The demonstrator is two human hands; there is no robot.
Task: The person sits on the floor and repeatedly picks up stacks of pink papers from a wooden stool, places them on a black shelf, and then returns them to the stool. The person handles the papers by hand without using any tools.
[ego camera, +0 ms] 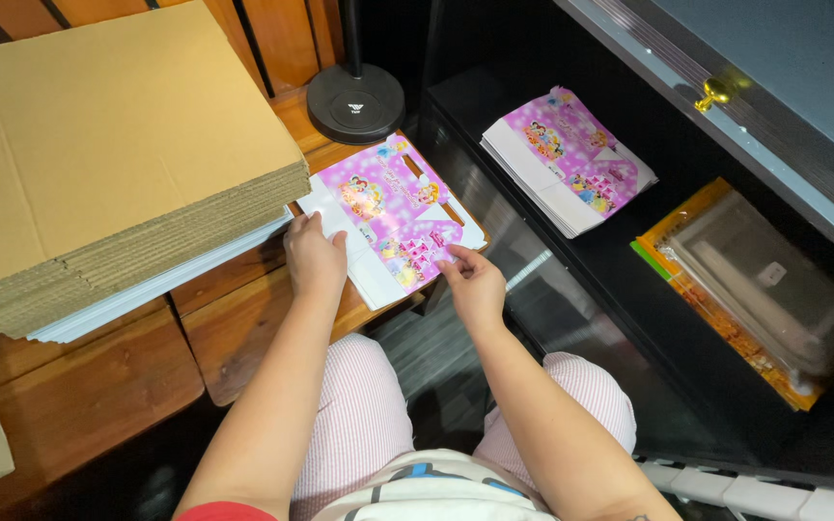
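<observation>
The landmark is a flat pink printed carton blank (393, 217), unfolded, lying on the near right corner of the wooden bench (98, 386). Its pink face is up and its white flaps point toward the person.

Left hand (313, 253): palm down, fingers together and bent slightly, resting on the blank's white left flap at its left edge. The forearm runs straight up from the lower middle of the view. The hand presses flat and is not closed around anything.

Right hand (473, 280): placed at the blank's near right corner, wrist bent inward, fingertips pinching or touching the corner edge. Whether the fingers actually clamp the card cannot be told from this angle. The forearm enters from the lower right, crossing above the knee.

The two hands are apart, one at each lower side of the blank.

To the left of the blank, touching or just beside it, sits a thick stack of flat brown corrugated sheets (108, 164) over thinner white sheets (147, 294). Behind the blank stands a round black stand base (355, 101). To the right of the blank, on a dark lower shelf (629, 289), lies a stack of matching pink blanks (567, 159); further right is a pack of clear sleeves with orange trim (755, 289). Below the blank are the person's striped pink trousers (364, 425).
</observation>
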